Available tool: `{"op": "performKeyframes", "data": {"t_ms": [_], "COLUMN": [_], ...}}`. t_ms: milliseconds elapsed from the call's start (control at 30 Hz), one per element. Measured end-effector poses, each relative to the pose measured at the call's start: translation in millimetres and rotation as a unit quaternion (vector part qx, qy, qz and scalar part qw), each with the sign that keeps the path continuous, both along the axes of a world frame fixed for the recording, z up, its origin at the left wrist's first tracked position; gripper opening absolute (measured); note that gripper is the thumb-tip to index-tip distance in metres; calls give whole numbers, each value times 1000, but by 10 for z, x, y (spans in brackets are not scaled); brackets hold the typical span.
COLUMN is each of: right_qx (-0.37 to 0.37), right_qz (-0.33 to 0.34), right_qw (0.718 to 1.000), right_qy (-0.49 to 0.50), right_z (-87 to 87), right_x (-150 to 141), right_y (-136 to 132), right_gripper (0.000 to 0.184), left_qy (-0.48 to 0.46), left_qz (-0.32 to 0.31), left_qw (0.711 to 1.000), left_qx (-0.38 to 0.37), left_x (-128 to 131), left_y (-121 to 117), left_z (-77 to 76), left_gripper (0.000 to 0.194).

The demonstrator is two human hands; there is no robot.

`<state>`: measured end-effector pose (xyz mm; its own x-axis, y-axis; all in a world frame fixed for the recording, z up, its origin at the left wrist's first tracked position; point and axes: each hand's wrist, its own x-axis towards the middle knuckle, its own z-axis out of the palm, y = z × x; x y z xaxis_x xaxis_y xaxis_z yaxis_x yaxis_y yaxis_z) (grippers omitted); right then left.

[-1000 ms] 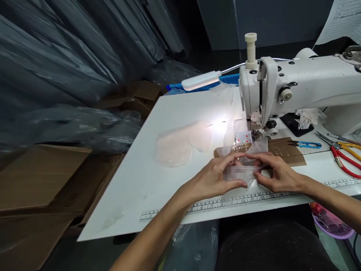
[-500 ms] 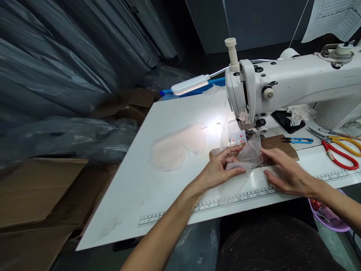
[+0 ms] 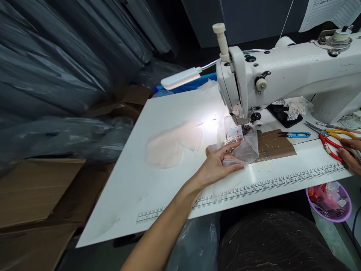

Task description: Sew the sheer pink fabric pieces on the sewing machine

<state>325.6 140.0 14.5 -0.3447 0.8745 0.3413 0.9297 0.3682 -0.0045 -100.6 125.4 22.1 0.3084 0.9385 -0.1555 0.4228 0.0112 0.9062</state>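
My left hand (image 3: 218, 165) pinches a small clear plastic piece (image 3: 244, 150) flat on the white table (image 3: 158, 158), just in front of the needle of the white sewing machine (image 3: 282, 75). The clear piece runs up under the presser foot, next to a bit with red dots (image 3: 236, 132). My right hand (image 3: 349, 152) is at the far right edge of the view, fingers curled onto the handles of the red and yellow scissors (image 3: 334, 141). A brown cardboard patch (image 3: 275, 145) lies under the clear piece.
Pale pink fabric pieces (image 3: 173, 145) lie left of the needle under the machine's lamp (image 3: 180, 78). Blue thread snips (image 3: 297, 134) and white lace (image 3: 295, 107) sit by the machine. A printed ruler (image 3: 254, 188) edges the table. A purple basket (image 3: 329, 201) hangs below; cardboard boxes (image 3: 34, 195) stand left.
My right hand left the clear plastic piece and moved far right to the scissors. My left hand stayed pinching the piece. The view shifted right.
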Motion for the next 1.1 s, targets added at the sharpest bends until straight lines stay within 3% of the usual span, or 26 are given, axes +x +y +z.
{"op": "performKeyframes", "data": {"t_ms": [167,367,500,633,733,833,900,1000,1100], "right_qx": [45,-3,-26,-106,-154,-135,-131,-122,-122], "right_qz": [37,39,13,-32,-24,42,119,237,287], "right_qw": [998,999,999,990,974,963,954,949,948], "right_qy": [-3,12,20,89,164,231,241,171,65], "right_z": [-54,-103,13,204,293,300,271,232,248], "right_x": [-57,-23,-82,-177,-321,-570,-771,-1073,-1345], "right_y": [101,153,109,-13,-101,-139,-124,-39,103], "right_gripper": [49,35,27,53,71,73,63,36,39], "left_qy": [16,-8,-30,-37,-39,-44,-48,-46,-43], "left_qz": [-15,16,21,12,-11,-21,-25,-32,-38], "left_qw": [1000,1000,999,999,999,998,998,998,998], "left_qx": [9,9,-6,-3,-13,-25,-25,-9,8], "left_x": [3,-10,-12,-26,-31,-35,-41,-52,-56], "left_y": [13,31,15,-4,-17,-34,-46,-58,-57], "left_z": [16,48,23,8,28,51,60,64,63], "left_gripper": [70,72,79,77,78,79,77,72,69]}}
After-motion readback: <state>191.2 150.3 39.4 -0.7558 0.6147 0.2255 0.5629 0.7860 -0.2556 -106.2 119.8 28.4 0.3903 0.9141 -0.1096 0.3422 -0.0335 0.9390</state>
